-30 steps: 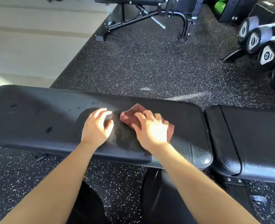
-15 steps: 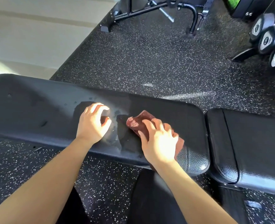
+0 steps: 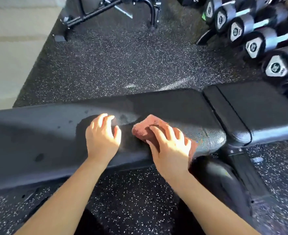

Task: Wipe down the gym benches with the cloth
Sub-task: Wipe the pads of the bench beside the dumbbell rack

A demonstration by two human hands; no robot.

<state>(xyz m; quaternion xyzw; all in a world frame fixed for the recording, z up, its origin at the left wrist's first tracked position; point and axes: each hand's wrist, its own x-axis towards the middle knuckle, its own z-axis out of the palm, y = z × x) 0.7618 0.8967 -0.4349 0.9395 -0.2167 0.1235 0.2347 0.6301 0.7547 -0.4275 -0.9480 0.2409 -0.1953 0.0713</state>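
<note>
Hands | left hand relaxed on bench | right hand spread, pressing cloth

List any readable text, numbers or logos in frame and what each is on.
No text here is legible.
White dumbbell end plates: dark marks, too blurred to read.
Black bench pad: no text visible.
Reddish cloth: no text visible.

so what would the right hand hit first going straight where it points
Likely nothing: the right hand, on the reddish-brown cloth, would cross the black padded bench to its far edge, seemingly clearing the left hand.
</note>
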